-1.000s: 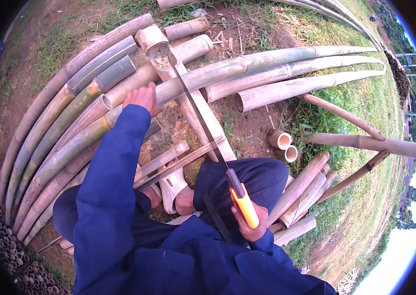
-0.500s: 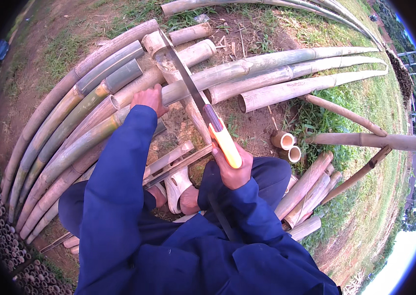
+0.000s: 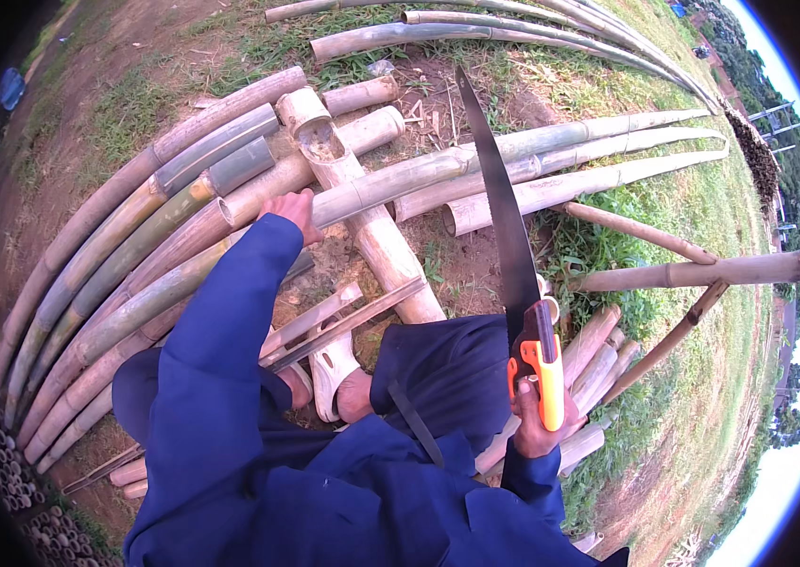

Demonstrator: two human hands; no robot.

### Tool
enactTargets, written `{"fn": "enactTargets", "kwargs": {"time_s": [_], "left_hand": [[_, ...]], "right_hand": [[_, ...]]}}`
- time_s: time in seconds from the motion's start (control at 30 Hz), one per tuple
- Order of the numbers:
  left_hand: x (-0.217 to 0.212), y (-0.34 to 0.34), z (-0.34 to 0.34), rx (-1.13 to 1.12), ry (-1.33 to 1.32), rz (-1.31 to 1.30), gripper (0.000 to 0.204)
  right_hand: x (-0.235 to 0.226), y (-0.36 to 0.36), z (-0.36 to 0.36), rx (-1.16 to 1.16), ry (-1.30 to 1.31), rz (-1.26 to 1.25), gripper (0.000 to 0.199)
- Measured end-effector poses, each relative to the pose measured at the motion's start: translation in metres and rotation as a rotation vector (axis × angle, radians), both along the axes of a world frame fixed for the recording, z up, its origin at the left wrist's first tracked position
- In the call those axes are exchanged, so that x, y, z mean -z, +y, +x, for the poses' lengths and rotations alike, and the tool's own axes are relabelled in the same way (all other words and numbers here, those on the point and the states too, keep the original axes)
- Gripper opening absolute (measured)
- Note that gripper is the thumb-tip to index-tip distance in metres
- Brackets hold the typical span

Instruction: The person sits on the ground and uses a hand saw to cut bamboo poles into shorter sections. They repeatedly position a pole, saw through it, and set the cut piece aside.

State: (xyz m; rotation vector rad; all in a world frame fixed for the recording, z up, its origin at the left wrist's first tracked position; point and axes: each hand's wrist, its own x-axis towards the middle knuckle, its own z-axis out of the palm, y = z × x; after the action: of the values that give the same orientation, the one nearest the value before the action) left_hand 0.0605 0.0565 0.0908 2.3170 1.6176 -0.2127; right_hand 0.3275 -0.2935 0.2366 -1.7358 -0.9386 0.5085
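Observation:
My left hand (image 3: 296,214) is closed around a long bamboo pole (image 3: 395,182), which runs from the lower left across to the far right. Beneath that pole lies a thick, pale bamboo length (image 3: 383,244), with a broad opening cut in its far end. In my right hand (image 3: 537,427) is the orange-and-yellow handle of a pruning saw (image 3: 502,208). The dark blade points up and away, to the right of my left hand, and appears lifted off the pole in my grip. My right fingers are wrapped around the handle, partly hidden behind it.
More bamboo poles (image 3: 88,231) lie side by side on the left. Others (image 3: 400,35) stretch along the far ground. Short cut pieces (image 3: 598,364) are piled right of my knee, near a forked bamboo prop (image 3: 693,274). Split strips (image 3: 343,324) lie by my pale clog (image 3: 332,373).
My right hand has carried the saw right and toward me, off the pole, and its blade now stands steeper. My left hand keeps its hold on the bamboo.

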Motion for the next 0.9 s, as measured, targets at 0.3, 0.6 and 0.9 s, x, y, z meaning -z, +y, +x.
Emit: {"fn": "enactTargets", "kwargs": {"time_s": [0.3, 0.6, 0.9], "left_hand": [[-0.025, -0.016, -0.031, 0.023, -0.182, -0.286, 0.067], [-0.035, -0.036, -0.138, 0.002, -0.017, -0.045, 0.075], [-0.043, -0.067, -0.12, -0.014, 0.113, 0.266, 0.095]], "right_hand": [[-0.011, -0.024, 0.018, 0.015, -0.088, -0.01, 0.013], [-0.003, -0.03, 0.007, -0.066, 0.049, -0.062, 0.01], [0.031, 0.037, -0.026, -0.273, 0.241, -0.083, 0.027]]}}
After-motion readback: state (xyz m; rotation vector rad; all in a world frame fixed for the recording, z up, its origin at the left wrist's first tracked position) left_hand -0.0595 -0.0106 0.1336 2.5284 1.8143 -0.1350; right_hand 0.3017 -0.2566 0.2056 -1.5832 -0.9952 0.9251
